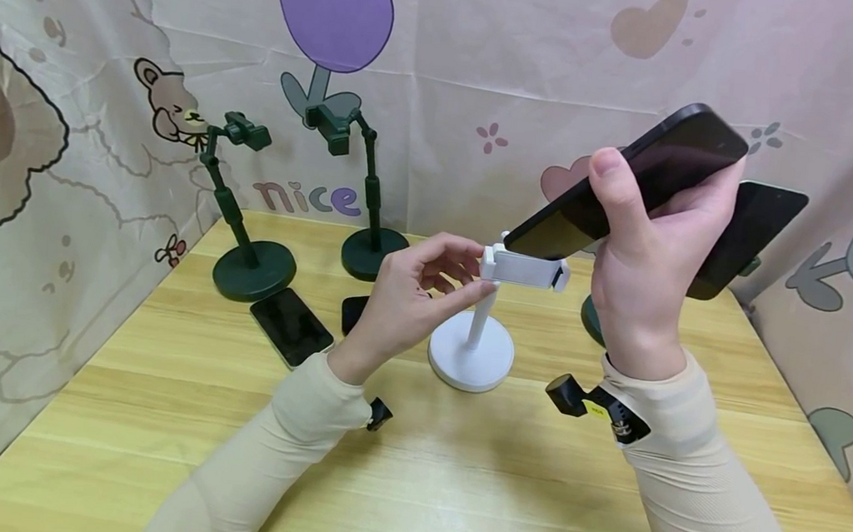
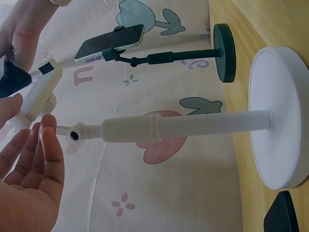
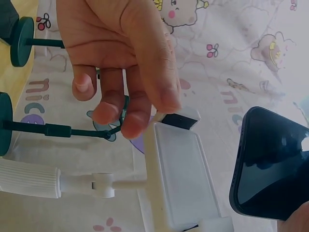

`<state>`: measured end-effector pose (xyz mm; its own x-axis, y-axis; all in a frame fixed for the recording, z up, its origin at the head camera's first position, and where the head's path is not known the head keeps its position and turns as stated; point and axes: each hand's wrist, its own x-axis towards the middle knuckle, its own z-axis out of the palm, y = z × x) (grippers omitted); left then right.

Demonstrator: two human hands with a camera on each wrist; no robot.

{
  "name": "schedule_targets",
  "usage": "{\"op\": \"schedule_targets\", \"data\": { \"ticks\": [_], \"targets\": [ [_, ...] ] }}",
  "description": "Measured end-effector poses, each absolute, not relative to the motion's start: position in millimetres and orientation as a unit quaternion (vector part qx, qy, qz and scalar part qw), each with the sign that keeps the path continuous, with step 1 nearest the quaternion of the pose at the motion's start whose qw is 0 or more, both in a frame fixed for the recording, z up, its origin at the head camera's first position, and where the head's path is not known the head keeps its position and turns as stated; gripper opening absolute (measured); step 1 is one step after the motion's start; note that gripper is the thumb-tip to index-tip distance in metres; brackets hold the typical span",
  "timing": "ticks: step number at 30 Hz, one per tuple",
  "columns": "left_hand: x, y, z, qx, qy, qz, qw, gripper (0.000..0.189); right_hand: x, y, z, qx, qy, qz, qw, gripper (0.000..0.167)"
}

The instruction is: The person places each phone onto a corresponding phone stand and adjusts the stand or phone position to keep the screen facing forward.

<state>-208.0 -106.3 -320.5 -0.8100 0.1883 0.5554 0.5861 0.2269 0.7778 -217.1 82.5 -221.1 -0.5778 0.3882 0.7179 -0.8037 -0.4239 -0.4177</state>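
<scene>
My left hand [image 1: 412,302] pinches one end of the clamp [image 1: 524,269] on a white phone stand [image 1: 470,361] between thumb and fingers. The stand is upright, its round base on the table. In the right wrist view the clamp [image 3: 181,174] faces the camera with nothing in it. My right hand [image 1: 648,258] grips a black phone [image 1: 628,190] along its sides, tilted, its lower end just above the clamp in the head view. The right wrist view shows the phone [image 3: 270,164] apart from the clamp.
Two dark green phone stands [image 1: 253,269] [image 1: 373,253] stand at the back left. A phone [image 1: 291,326] lies by the nearer one; another [image 1: 353,312] is partly hidden behind my left hand. At the right, a green stand [image 2: 224,53] holds a phone [image 1: 752,233].
</scene>
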Motion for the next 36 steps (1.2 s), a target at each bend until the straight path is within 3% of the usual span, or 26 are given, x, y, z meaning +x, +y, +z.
{"op": "schedule_targets", "data": {
  "ticks": [12,36],
  "targets": [
    [-209.2,-95.9,-320.2,-0.272,-0.754,-0.576,0.162,0.039,-215.2,82.5,-221.7,0.268,-0.387,0.793,0.387,0.042],
    [-209.3,-96.8,-320.9,-0.274,-0.736,-0.588,0.194,0.03,-216.1,71.2,-227.3,0.292,-0.403,0.764,0.41,0.05]
  ]
}}
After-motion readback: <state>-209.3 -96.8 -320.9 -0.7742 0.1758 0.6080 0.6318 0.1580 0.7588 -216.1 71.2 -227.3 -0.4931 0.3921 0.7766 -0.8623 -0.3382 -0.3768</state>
